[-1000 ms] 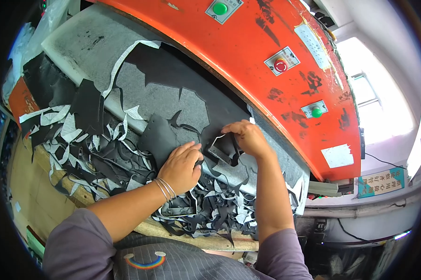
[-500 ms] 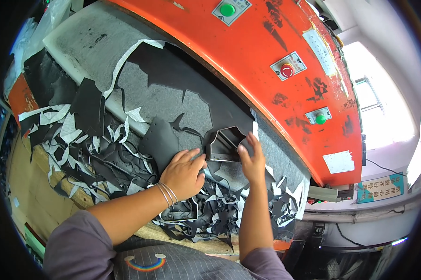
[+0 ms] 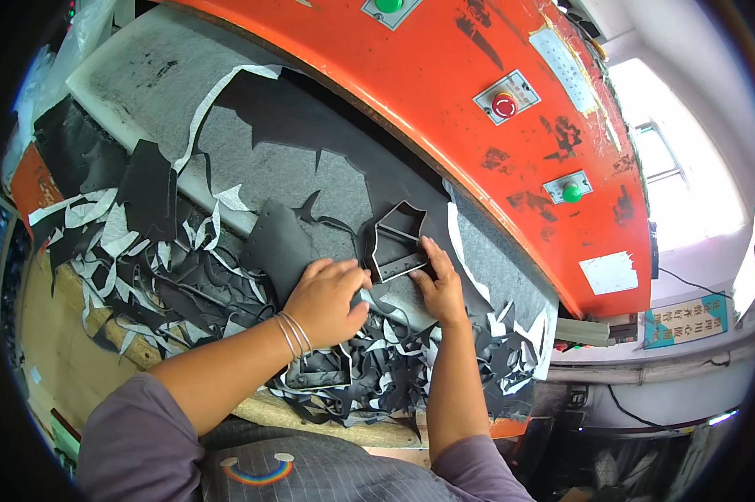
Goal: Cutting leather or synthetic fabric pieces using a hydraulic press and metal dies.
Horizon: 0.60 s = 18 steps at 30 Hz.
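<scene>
A steel cutting die [image 3: 394, 266], an open-topped outline with a crossbar inside, stands on the black sheet material [image 3: 344, 180], at the sheet's near edge. My right hand [image 3: 443, 286] grips its lower right corner, fingertips on the outer wall and thumb at the near edge. Left of the die, my left hand [image 3: 331, 297] lies palm down, thumb apart from the bent fingers. It is over the near right edge of a cut black piece [image 3: 279, 247] with small holes; its contact there is partly hidden. Under my left wrist, a second die [image 3: 321, 378] sits among the scraps.
The grey cutting bed [image 3: 189, 63] lies under an orange machine beam [image 3: 336, 42] with a red stop button [image 3: 504, 105] and green buttons [image 3: 571, 192]. Black and white offcuts [image 3: 394, 360] pile along the near side. A wooden edge [image 3: 336, 427] borders my body.
The die has turned slightly and lies flatter on the sheet, its inside now showing more. My right hand has shifted down and closed on its corner. My left hand has barely moved.
</scene>
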Tool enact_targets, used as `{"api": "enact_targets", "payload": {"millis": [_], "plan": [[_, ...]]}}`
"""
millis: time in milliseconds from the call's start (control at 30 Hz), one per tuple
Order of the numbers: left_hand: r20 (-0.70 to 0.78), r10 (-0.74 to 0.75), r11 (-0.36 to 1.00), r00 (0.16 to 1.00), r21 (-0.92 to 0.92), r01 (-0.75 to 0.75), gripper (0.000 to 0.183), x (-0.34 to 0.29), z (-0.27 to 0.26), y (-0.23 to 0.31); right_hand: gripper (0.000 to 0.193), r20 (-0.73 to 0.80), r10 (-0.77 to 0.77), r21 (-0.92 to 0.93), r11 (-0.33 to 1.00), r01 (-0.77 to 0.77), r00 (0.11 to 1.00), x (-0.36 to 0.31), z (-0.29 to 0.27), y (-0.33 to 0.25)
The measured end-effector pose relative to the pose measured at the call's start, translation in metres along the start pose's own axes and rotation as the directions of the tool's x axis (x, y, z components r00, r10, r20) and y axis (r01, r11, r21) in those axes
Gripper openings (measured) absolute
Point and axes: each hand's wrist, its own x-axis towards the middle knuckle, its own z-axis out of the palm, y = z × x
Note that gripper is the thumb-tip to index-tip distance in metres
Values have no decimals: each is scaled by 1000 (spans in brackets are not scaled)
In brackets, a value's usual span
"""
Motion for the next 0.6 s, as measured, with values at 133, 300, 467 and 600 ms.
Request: {"api": "enact_targets", "payload": {"millis": [133,300,467,600], "plan": [[-148,21,995,989,101,-5,29,31,-10,-26,79,-136,204,119,975,-188,970,-19,26,-8],[-3,3,982,1000,187,-2,30,55,-17,-50,109,-96,221,-103,967,-231,970,-21,37,-39],[13,48,986,999,161,-49,29,58,-16,-53,117,-149,198,-201,953,-225,969,-18,46,-58],[41,59,992,997,113,-63,28,55,-24,-48,114,-109,142,-187,969,-161,984,-10,37,-51]]}}
